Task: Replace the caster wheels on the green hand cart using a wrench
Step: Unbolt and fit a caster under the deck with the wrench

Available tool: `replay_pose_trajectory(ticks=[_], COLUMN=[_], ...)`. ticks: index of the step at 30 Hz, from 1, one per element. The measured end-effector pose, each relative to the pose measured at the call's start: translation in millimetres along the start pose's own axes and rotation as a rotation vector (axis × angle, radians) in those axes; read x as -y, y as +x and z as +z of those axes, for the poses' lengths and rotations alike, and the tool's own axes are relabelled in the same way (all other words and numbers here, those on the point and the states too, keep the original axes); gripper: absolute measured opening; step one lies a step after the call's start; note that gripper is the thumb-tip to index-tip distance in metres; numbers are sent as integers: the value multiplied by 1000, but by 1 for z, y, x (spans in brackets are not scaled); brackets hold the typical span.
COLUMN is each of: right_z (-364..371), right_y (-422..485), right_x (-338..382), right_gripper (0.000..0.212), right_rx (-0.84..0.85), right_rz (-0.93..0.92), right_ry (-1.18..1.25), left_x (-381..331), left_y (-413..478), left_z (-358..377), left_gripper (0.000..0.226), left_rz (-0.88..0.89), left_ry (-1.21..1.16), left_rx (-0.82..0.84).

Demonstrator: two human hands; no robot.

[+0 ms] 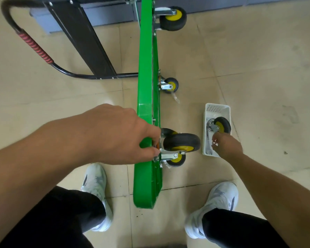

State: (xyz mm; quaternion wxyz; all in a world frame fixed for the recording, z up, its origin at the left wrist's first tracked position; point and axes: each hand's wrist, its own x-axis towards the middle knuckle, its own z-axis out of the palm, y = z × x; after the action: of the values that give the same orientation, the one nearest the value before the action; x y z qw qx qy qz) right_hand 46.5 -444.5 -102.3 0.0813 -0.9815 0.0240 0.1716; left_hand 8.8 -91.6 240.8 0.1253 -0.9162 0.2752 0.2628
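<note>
The green hand cart (147,72) stands on its side edge on the floor, its wheels pointing right. My left hand (118,135) holds a loose black and yellow caster wheel (182,142) by its metal bracket against the cart's underside, in front of a mounted caster (176,159). My right hand (225,146) reaches into a white basket (217,109), its fingers curled over a silver wrench (208,140). Another spare caster (221,124) lies in the basket.
Two more casters (171,85) (173,18) are mounted further along the cart. The black folded handle with a red grip (35,46) lies on the left. My white shoes (95,178) (220,197) flank the cart's near end on beige tiles.
</note>
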Motion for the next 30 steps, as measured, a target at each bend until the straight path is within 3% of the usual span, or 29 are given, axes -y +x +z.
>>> replay_pose_trajectory(ticks=[13, 23, 30], right_z=[9, -33, -101], right_y=[14, 5, -12], right_x=[-9, 3, 26], right_gripper=[44, 46, 29], right_rx=[22, -55, -169], right_rz=[131, 41, -15], right_ry=[-70, -63, -42], left_x=[1, 0, 0], left_y=[2, 0, 1], left_z=[1, 0, -2], left_gripper=[42, 35, 37], left_rz=[-33, -18, 27], left_ry=[17, -14, -54], left_rx=[20, -8, 4])
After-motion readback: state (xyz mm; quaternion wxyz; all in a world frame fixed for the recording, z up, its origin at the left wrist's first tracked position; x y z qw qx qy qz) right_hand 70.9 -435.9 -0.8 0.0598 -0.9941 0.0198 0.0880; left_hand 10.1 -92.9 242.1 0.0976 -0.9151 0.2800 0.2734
